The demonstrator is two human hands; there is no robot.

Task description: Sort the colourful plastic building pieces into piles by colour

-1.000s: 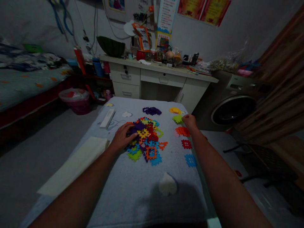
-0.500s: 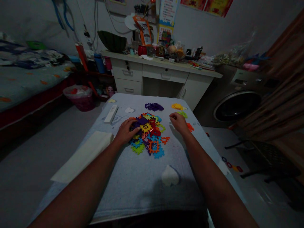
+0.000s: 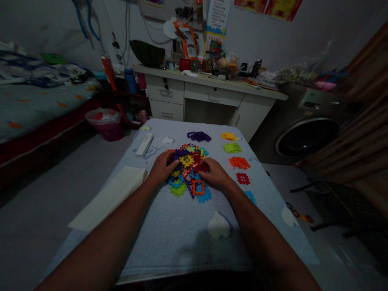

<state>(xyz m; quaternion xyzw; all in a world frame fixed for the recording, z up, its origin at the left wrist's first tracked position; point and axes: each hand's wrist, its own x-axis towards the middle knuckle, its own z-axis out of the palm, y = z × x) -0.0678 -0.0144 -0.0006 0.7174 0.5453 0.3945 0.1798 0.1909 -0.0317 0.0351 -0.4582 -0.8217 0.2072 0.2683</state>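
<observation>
A mixed pile of toothed plastic building pieces [image 3: 186, 161] lies in the middle of the cloth-covered table. My left hand [image 3: 162, 167] rests on the pile's left side, thumb and fingers apart beside purple and yellow pieces. At the pile's right side my right hand [image 3: 214, 173] has its thumb and fingers closed around a red toothed piece [image 3: 200, 166], partly hidden by the fingers. An orange square piece [image 3: 198, 187] and a light blue piece [image 3: 204, 196] lie at the pile's near edge.
Sorted by colour, purple [image 3: 199, 136], yellow [image 3: 228, 136], green [image 3: 232, 147], orange [image 3: 239, 163], red [image 3: 243, 178] and blue pieces [image 3: 250, 197] lie around the far and right sides. A white box [image 3: 144, 144] and folded pale cloth [image 3: 110, 198] are at left.
My right hand has moved left and nearer, from beside the green pieces onto the pile's right side. My left hand stays on the pile. The view has shifted slightly.
</observation>
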